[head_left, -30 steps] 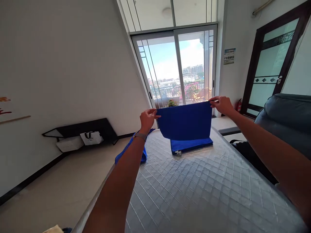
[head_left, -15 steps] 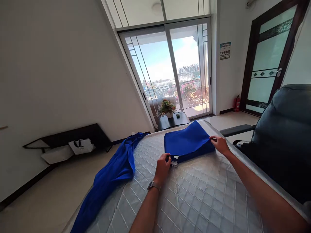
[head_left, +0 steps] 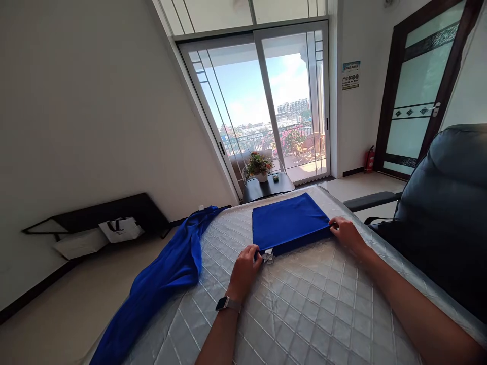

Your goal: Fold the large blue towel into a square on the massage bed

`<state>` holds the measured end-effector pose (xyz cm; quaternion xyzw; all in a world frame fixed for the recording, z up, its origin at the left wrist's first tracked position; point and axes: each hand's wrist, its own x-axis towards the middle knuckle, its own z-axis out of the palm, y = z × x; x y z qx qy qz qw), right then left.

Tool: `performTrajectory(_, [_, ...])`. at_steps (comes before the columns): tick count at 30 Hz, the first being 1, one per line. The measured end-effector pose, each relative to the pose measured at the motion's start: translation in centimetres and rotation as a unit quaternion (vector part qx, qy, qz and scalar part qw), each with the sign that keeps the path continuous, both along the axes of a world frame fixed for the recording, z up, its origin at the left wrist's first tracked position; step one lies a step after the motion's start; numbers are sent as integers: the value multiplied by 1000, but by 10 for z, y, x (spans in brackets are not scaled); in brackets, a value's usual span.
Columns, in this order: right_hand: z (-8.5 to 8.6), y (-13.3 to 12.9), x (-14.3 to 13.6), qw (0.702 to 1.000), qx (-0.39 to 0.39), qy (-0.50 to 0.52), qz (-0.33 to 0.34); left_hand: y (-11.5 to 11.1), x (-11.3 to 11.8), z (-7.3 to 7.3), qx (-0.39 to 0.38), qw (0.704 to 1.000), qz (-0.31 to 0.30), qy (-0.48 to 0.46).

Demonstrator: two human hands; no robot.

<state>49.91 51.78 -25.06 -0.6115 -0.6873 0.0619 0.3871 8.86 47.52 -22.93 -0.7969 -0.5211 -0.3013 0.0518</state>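
Note:
A folded stack of blue cloth [head_left: 289,220] lies on the quilted mattress [head_left: 304,294], which has a shiny clear covering. My left hand [head_left: 245,268], with a watch on its wrist, pinches the stack's near left corner beside some small white tags [head_left: 268,255]. At the near right corner my right hand [head_left: 348,234] has its fingers closed on the cloth edge. The top layer looks flat and nearly smooth. Along the mattress's left side, a loose, rumpled blue cloth [head_left: 167,274] hangs partly over the edge.
A small black table [head_left: 262,190] with a potted plant [head_left: 259,167] stands beyond the mattress, before the sliding glass door [head_left: 266,101]. A black armchair [head_left: 452,182] is close on the right. A dark rack [head_left: 102,213] with white bags [head_left: 120,229] is by the left wall.
The raised right part of the folded cloth has come down flat. Both hands have lowered slightly with its near corners, and the view has shifted a little.

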Motion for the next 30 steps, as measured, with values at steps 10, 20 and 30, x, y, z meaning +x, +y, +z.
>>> performTrajectory(10, [11,-11,0,990,-22,-139,-11,-9,4,16,15,994,23,110])
performTrajectory(20, [-6,-9,-30,976,66,-209,1,-7,9,9,-5,997,46,54])
performTrajectory(30, [-42,2,-24,969,54,-206,128,-3,-32,28,-127,989,82,-2])
